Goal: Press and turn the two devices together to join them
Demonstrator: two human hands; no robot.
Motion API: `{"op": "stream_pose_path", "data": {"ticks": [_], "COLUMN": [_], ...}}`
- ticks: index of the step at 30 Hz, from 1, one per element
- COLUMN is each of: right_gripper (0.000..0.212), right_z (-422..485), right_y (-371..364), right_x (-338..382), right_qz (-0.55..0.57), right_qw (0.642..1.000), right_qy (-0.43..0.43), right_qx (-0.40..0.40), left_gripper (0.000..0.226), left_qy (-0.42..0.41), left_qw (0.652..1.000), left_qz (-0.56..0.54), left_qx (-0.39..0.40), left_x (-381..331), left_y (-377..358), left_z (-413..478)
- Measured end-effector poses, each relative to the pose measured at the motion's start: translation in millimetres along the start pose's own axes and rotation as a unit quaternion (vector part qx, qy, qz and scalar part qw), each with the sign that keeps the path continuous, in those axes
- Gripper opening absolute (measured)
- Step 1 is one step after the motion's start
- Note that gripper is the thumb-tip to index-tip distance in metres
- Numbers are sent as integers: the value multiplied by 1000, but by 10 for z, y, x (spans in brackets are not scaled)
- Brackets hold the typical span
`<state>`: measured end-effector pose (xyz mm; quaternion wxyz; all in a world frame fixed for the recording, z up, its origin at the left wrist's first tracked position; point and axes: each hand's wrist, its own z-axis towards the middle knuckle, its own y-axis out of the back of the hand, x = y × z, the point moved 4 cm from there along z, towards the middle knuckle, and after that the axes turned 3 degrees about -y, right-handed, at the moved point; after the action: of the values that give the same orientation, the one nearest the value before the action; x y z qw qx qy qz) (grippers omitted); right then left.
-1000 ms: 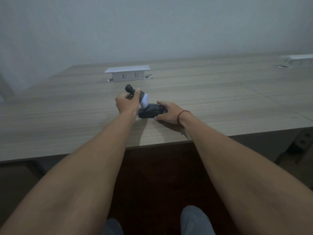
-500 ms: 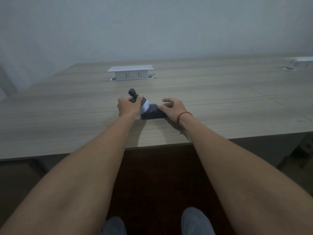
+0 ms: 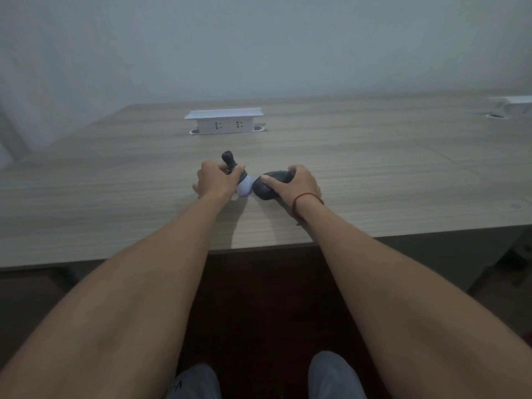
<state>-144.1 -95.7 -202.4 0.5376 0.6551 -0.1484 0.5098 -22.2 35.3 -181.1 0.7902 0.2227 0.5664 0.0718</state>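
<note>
**The two objects are now drawn apart on the table**

A dark handle with a pale round head [image 3: 244, 188] is held by the left hand [image 3: 216, 182], whose fingers are curled around the dark stem; the black tip of the stem is seen above the knuckles. A dark rounded object [image 3: 269, 187] is gripped by the right hand [image 3: 299, 182]: the thumb is laid along its near side and the other fingers are curled over its far side. Both things are kept low over the wooden table [image 3: 374, 174], near its front edge, in front of the white socket box [image 3: 224, 122].

Half a second ago the pale head was pressed against the dark object, and the right hand was lying more flat on it. Now the right hand is moved a little to the right and its grip is closed, so the two things are only just beside each other, perhaps touching at one point. It is judged that the wiping or rubbing contact is interrupted for repositioning.

What the dark object is cannot be made out, since the picture is dim. Whether it rests on the table or is lifted cannot be told. A second white box [image 3: 515, 103] is cut off at the right edge. A red string [image 3: 306, 197] is worn on the right wrist.
</note>
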Motion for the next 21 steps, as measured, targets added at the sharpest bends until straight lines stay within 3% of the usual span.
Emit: {"op": "stream_pose_path", "data": {"ticks": [4,6,10,14,16,19,21], "right_gripper": [73,65,45,30,37,65,69], "right_z": [36,43,92,82,47,18,32], "right_y": [-38,-46,-9,-43,-62,-76,-79], "right_x": [-4,12,34,37,50,42,40], "right_qz": [44,55,32,19,11,-18,-23], "right_qw": [996,994,994,993,993,995,994], "right_qy": [20,30,60,79,77,70,74], "right_qx": [70,85,90,87,85,72,81], "left_gripper": [34,32,35,33,34,37,37], "left_qy": [21,33,26,15,2,-59,-82], "left_qw": [985,985,997,986,994,997,996], "left_qz": [-164,-161,-75,-164,-104,38,2], "left_qx": [48,55,-11,27,42,22,24], "left_x": [-41,-6,-2,-54,-39,-133,-188], "left_y": [-84,-147,-67,-106,-139,-74,-47], "left_z": [4,-23,-16,1,-16,-29,-2]}}
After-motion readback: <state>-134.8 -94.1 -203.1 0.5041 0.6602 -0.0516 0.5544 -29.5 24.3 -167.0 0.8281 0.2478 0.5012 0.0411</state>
